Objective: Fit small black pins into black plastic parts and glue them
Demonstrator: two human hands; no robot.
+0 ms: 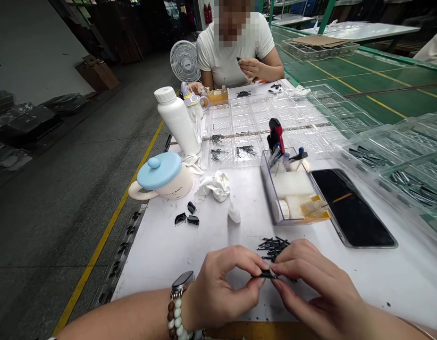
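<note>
Between thumb and forefinger my left hand (229,285) pinches a small black plastic piece (265,274). The fingertips of my right hand (315,283) close on the right end of the same piece; whether they hold a second part there is too small to tell. Just beyond the fingers lies a heap of thin black strips (273,246), partly hidden by my right hand. A few larger black pieces (192,220) rest farther left on the white tabletop (162,250). A small white dropper bottle (234,213) stands beyond my left hand.
A mug with a blue lid (160,171), a white bottle (178,120) and crumpled tissue (216,185) stand left. A clear organizer box (292,189) and a phone (353,208) are right. Clear trays (409,156) hold black strips. A co-worker (236,56) sits opposite, holding something small.
</note>
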